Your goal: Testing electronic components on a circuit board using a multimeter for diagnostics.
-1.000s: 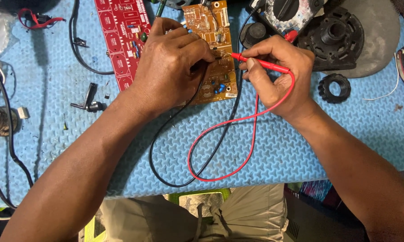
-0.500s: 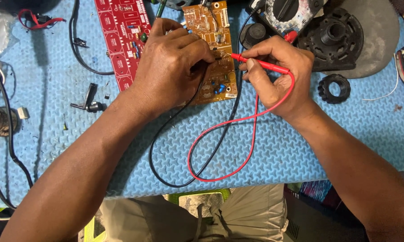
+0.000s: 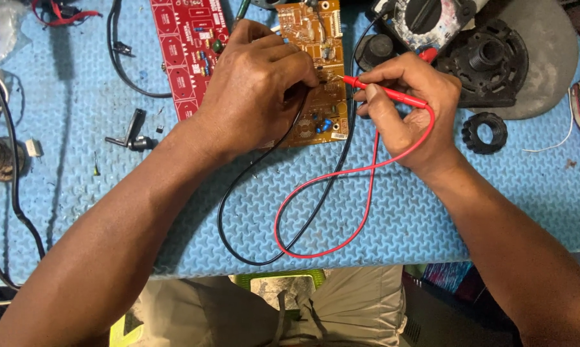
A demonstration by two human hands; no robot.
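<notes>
a blue textured foam mat (image 3: 431, 212) covers the bench, seen from above, with the person's lap in grey-beige trousers showing below its near edge. near the top middle of the mat lies a tan circuit board (image 3: 325, 115), and just left of it a long red circuit board (image 3: 187, 51) lies at a slant.

the left hand (image 3: 258, 90) rests over the left part of the tan board, fingers curled together around what looks like a black probe, mostly hidden under the knuckles; its tip seems to meet the board near the middle. a black lead (image 3: 251, 193) runs from under that hand and loops down across the mat toward the near edge.

the right hand (image 3: 405, 109) is clamped on a red probe (image 3: 383, 93), held like a pen between thumb and fingers, the metal tip touching the tan board just beside the left hand's fingertips. its red lead (image 3: 341, 212) curls round the wrist side and makes a loop on the mat, crossing the black one.

the 2 hands are near each other over the board, not touching.

further right lie a black ring (image 3: 484, 132), a black round plastic part (image 3: 489, 64) on a grey disc (image 3: 540, 38), and a multimeter (image 3: 425, 22) at the top edge. at the left lies a small black clip-like piece (image 3: 132, 132).
</notes>
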